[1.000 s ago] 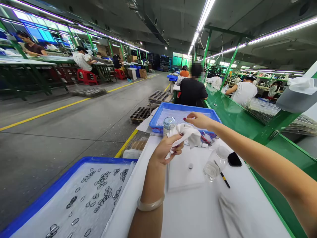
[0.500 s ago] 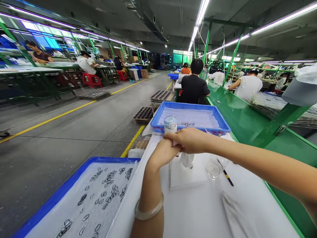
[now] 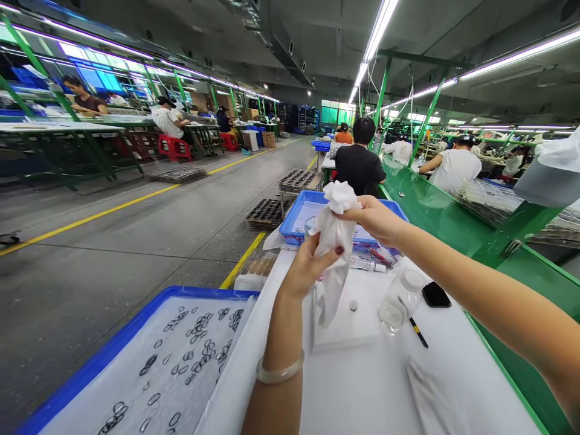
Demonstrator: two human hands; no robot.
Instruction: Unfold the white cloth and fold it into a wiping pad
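Both hands grip a white cloth (image 3: 333, 241), which hangs bunched above the bench. My left hand (image 3: 308, 266) has its fingers and thumb closed around the cloth's middle. Higher up, my right hand (image 3: 369, 216) pinches the cloth just under its gathered top. Below the cloth lies a white pad (image 3: 344, 332) with a small round grey piece (image 3: 353, 306) on it. To the right stands a clear bottle (image 3: 401, 299) with a white cap, close to a black tool with a yellow band (image 3: 418, 332). Behind the cloth, a jar (image 3: 310, 225) is mostly hidden.
A blue tray (image 3: 290, 226) sits at the bench's far end, with a white tube (image 3: 367, 264) before it. At left, another blue tray (image 3: 77, 377) carries many dark rings on white paper. A black phone-like object (image 3: 436, 295) lies right. A green partition (image 3: 435, 205) runs alongside; people sit beyond.
My hands were close together by the jar; now they are apart and hold the white cloth up. The small grey piece on the pad now shows.
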